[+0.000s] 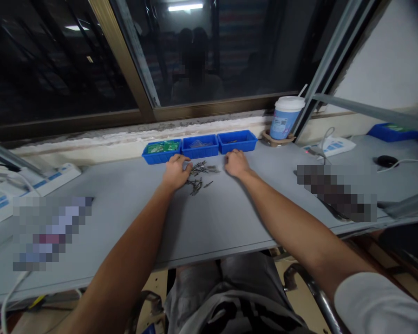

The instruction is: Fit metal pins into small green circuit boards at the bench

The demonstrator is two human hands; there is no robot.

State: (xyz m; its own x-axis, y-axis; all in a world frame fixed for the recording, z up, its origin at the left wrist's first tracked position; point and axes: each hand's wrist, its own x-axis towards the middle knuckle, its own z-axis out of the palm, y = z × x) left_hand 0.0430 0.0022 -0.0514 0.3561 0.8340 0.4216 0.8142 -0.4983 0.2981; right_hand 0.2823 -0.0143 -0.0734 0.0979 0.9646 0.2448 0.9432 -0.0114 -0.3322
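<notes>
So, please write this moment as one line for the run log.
left hand: on screws | right hand: on table, beside screws | blue bins: behind

We see a dim indoor scene against a black night window point(209, 51); a ceiling tube light point(185, 7) glares at twelve o'clock, reflected in the glass. Soft shadows spread under our forearms on the grey table point(212, 218). Edges bow at three and nine o'clock, pixelated patches sit there, and fine detail looks soft.
</notes>
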